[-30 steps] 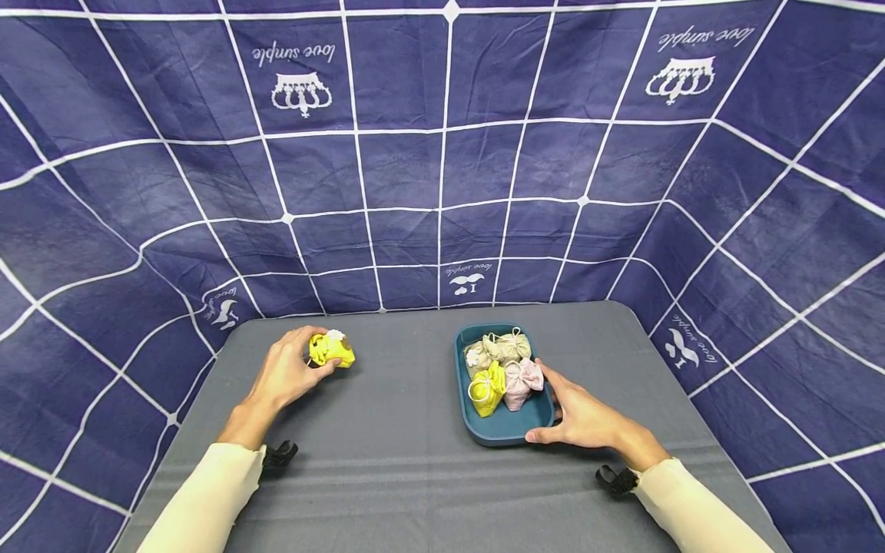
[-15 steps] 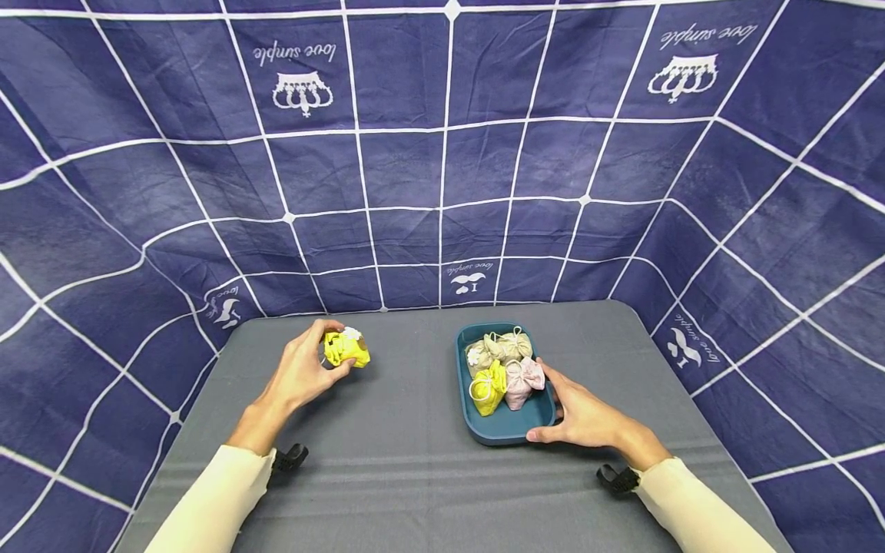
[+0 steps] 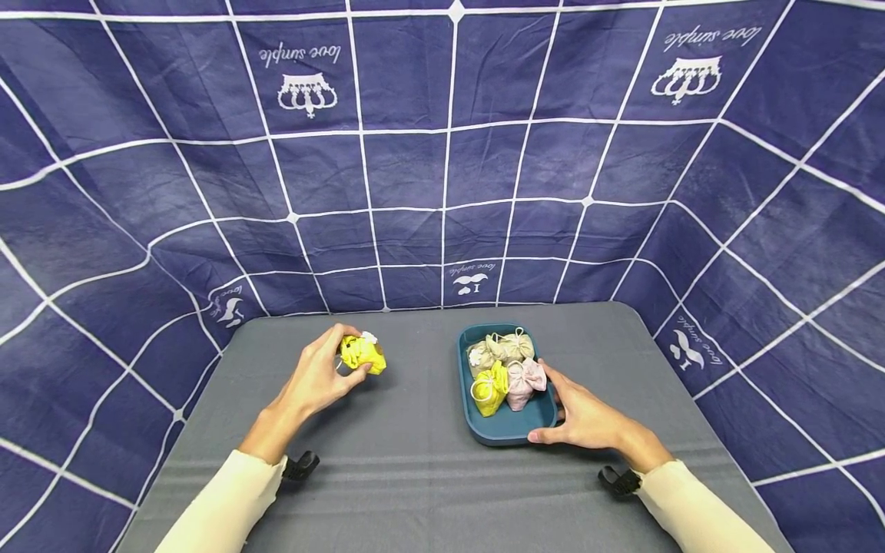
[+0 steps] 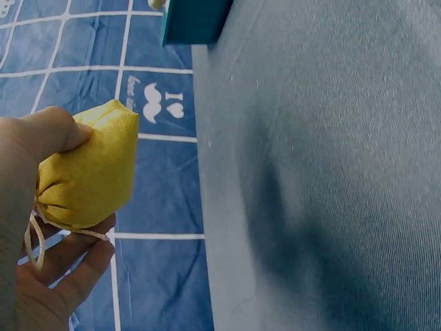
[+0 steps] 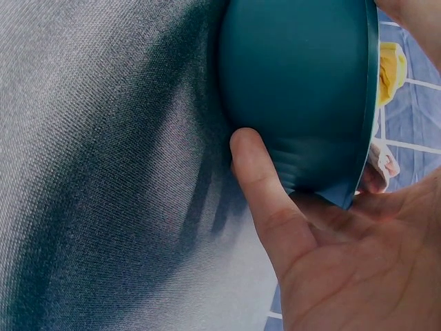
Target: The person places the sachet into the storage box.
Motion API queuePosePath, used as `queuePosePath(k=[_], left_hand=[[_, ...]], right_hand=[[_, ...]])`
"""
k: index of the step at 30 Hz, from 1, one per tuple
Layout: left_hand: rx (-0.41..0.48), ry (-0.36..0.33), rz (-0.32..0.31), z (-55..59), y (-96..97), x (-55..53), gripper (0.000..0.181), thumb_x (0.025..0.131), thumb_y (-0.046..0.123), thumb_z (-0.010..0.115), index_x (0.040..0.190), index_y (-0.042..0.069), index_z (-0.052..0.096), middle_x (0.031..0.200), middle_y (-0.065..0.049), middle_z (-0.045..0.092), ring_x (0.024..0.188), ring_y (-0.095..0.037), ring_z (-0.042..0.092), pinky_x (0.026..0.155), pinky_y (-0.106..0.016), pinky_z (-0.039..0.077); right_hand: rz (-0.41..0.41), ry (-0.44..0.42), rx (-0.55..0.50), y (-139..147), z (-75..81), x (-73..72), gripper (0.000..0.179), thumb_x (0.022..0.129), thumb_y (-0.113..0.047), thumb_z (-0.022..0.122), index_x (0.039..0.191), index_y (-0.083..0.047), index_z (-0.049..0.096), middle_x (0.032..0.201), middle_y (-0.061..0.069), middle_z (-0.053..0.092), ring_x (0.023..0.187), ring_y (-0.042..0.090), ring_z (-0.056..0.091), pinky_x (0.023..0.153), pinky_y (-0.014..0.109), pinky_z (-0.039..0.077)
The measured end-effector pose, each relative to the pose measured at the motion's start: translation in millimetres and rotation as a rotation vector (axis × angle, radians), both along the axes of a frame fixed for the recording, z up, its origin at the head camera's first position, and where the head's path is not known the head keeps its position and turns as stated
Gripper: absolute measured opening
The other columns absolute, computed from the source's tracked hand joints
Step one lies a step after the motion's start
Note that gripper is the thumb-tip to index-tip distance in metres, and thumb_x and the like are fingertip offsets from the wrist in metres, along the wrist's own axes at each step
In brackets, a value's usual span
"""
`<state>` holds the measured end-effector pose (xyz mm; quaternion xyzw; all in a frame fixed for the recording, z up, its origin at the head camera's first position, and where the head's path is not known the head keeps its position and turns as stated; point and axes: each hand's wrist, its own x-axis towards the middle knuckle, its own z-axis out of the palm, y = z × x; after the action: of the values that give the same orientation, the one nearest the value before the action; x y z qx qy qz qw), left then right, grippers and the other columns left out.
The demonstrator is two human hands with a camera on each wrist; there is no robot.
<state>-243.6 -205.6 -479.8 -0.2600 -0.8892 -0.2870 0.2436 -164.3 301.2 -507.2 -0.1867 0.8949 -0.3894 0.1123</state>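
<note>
In the head view my left hand (image 3: 321, 380) pinches a small yellow drawstring pouch (image 3: 362, 353) with a white flower on it, above the left part of the table. The left wrist view shows the thumb on one side of this pouch (image 4: 93, 165) and fingers beneath, its cord hanging loose. My right hand (image 3: 584, 411) grips the near right corner of a teal plastic box (image 3: 508, 439), fingers along its outer wall (image 5: 296, 83). Inside the box are a second yellow pouch (image 3: 489, 390), a pink pouch (image 3: 522, 384) and beige pouches (image 3: 513, 346).
A grey cloth (image 3: 429, 484) covers the table. Navy fabric with white grid lines (image 3: 415, 169) hangs along the back and both sides. Black straps (image 3: 300, 465) circle both wrists.
My left hand has moved to the right with the yellow pouch, nearer the box. The right hand and the box have stayed in place.
</note>
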Motion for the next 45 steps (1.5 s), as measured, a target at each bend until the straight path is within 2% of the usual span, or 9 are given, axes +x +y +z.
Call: queuePosePath(k=[4, 9, 13, 21, 33, 41, 45], left_hand=[[-0.005, 0.002, -0.028, 0.9, 6.4, 3.7, 0.053, 0.084, 0.016, 0.101, 0.128, 0.011, 0.072, 0.118, -0.007, 0.080, 0.097, -0.018, 0.073, 0.083, -0.041, 0.063], [-0.008, -0.013, -0.044, 3.0, 14.3, 8.4, 0.054, 0.085, 0.018, 0.101, 0.131, 0.012, 0.072, 0.121, -0.005, 0.080, 0.096, -0.016, 0.072, 0.082, -0.038, 0.063], [-0.014, -0.031, -0.055, 6.0, 20.8, 12.9, 0.056, 0.087, 0.019, 0.100, 0.134, 0.013, 0.071, 0.125, -0.005, 0.080, 0.099, -0.016, 0.072, 0.083, -0.038, 0.064], [-0.027, -0.033, -0.089, 12.0, 35.4, 21.3, 0.059, 0.088, 0.021, 0.099, 0.140, 0.013, 0.071, 0.127, -0.005, 0.080, 0.101, -0.016, 0.072, 0.086, -0.040, 0.064], [-0.023, -0.032, -0.189, 15.2, 62.7, 29.5, 0.057, 0.087, 0.019, 0.100, 0.137, 0.013, 0.074, 0.119, -0.001, 0.079, 0.097, -0.012, 0.070, 0.085, -0.035, 0.064], [-0.036, -0.049, -0.231, 14.1, 80.5, 35.1, 0.055, 0.087, 0.019, 0.100, 0.135, 0.013, 0.073, 0.118, 0.000, 0.078, 0.096, -0.012, 0.070, 0.085, -0.033, 0.064], [-0.036, -0.056, -0.260, 15.2, 90.3, 38.0, 0.054, 0.088, 0.019, 0.100, 0.134, 0.013, 0.073, 0.120, -0.001, 0.078, 0.100, -0.012, 0.074, 0.088, -0.034, 0.067]], right_hand=[[0.005, 0.010, -0.010, 0, -0.9, 0.2, 0.139, 0.088, -0.041, 0.104, 0.181, 0.010, 0.014, 0.176, 0.043, 0.040, 0.124, 0.032, 0.080, 0.098, 0.033, 0.070], [-0.008, -0.002, 0.001, 1, -0.9, 0.6, 0.141, 0.088, -0.044, 0.104, 0.182, 0.008, 0.013, 0.177, 0.041, 0.040, 0.125, 0.032, 0.080, 0.098, 0.027, 0.068], [-0.011, -0.001, 0.009, 2, -0.9, 1.4, 0.141, 0.088, -0.045, 0.103, 0.182, 0.008, 0.013, 0.178, 0.041, 0.039, 0.126, 0.033, 0.079, 0.097, 0.024, 0.066], [-0.009, 0.015, 0.024, 2, -2.0, -0.1, 0.140, 0.088, -0.045, 0.103, 0.182, 0.008, 0.014, 0.178, 0.041, 0.039, 0.129, 0.033, 0.078, 0.098, 0.025, 0.067], [-0.012, 0.023, 0.060, -1, -0.5, -1.1, 0.141, 0.087, -0.047, 0.104, 0.182, 0.008, 0.014, 0.172, 0.041, 0.048, 0.120, 0.024, 0.080, 0.097, 0.025, 0.066], [0.000, 0.019, 0.034, -1, 1.1, -0.2, 0.140, 0.088, -0.043, 0.104, 0.181, 0.009, 0.014, 0.172, 0.042, 0.046, 0.119, 0.025, 0.081, 0.097, 0.025, 0.066], [-0.003, 0.018, 0.034, 0, 0.2, -0.6, 0.140, 0.088, -0.044, 0.104, 0.181, 0.009, 0.014, 0.173, 0.042, 0.045, 0.121, 0.027, 0.080, 0.097, 0.025, 0.066]])
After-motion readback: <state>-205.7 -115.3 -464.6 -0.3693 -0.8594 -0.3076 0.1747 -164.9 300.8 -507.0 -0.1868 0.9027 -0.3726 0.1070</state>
